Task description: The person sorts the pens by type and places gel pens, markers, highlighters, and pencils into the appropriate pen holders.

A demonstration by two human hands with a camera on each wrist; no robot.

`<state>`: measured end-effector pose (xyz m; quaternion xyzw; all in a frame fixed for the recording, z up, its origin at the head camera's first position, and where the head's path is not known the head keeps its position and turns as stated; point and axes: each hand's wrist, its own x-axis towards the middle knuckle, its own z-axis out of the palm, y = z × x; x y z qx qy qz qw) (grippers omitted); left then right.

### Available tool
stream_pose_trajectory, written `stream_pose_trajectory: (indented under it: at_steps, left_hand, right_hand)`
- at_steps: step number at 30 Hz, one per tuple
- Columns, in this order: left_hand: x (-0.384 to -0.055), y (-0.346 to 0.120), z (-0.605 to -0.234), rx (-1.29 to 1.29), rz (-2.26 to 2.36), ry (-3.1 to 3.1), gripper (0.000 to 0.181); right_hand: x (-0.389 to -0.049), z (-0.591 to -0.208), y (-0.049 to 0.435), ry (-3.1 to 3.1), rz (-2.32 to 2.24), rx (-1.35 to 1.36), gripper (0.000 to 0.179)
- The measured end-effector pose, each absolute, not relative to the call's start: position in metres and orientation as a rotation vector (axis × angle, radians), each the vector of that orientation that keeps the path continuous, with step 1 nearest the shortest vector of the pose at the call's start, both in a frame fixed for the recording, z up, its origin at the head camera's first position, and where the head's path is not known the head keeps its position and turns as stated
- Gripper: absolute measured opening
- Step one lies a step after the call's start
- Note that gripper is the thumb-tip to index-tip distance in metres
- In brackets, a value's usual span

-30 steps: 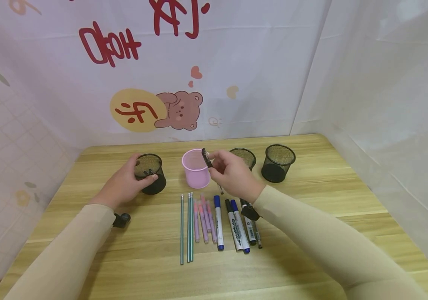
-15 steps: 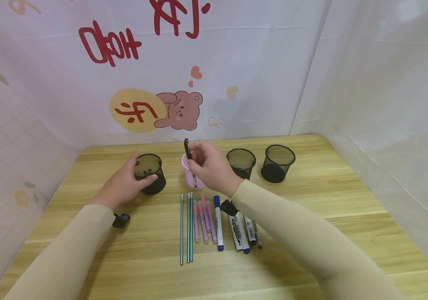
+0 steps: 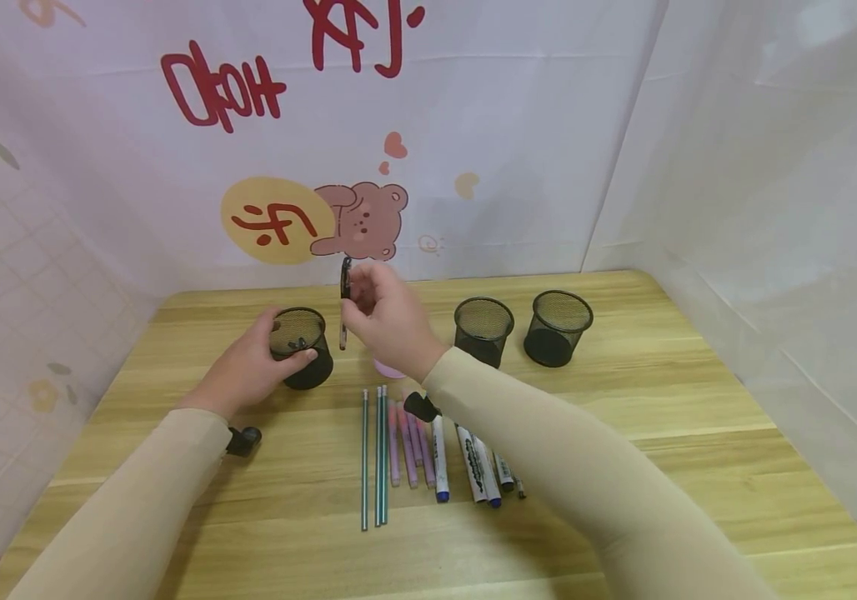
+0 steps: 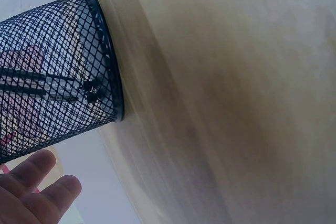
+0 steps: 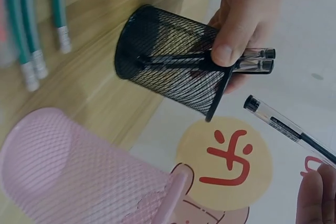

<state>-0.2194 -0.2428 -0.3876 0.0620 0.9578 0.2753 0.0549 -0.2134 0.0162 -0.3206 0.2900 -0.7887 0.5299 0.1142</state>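
My left hand (image 3: 244, 371) grips a black mesh pen holder (image 3: 308, 371) at the table's back left, thumb on the near side of the rim. Two black-and-clear gel pens (image 5: 257, 66) stand in that holder and show through its mesh in the left wrist view. Between thumb and fingers, my right hand (image 3: 393, 323) pinches another gel pen (image 5: 286, 127), near upright, its black end up in the head view. This pen hangs just right of the black holder, its lower tip below rim height in the head view. Behind the right hand, a pink mesh pen holder (image 5: 84, 166) is mostly hidden.
Two more black mesh holders (image 3: 483, 333) stand at the back right. In front lie three green pencils (image 3: 364, 458), several pink-purple pens (image 3: 406, 450) and several white markers (image 3: 473, 467), partly under the right forearm. A printed curtain (image 3: 533, 150) hangs behind.
My right hand has carried the gel pen leftward, past the pink holder toward the black one, and turned it more upright. My left hand keeps its place on the holder.
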Motion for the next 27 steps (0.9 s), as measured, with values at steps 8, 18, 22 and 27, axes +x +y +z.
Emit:
stream_pose_trajectory:
  at_steps: [8,18,22,27]
  left_hand:
    - [-0.22,-0.24,-0.387,0.19,0.856,2.9,0.121]
    - [-0.22,-0.238,-0.385,0.19,0.867,2.884,0.115]
    - [-0.218,-0.239,-0.384,0.199,0.883,2.884,0.113]
    - [-0.217,-0.24,-0.383,0.201,0.913,2.882,0.105]
  right_hand:
    - [-0.216,-0.318,-0.001,-2.268,1.685,0.809,0.029]
    - [-0.22,-0.325,-0.01,-2.31,1.733,0.799,0.027]
    - [-0.221,-0.329,-0.015,-2.341,1.692,0.83,0.025]
    - [-0.221,-0.333,-0.02,-2.363,1.638,0.877,0.023]
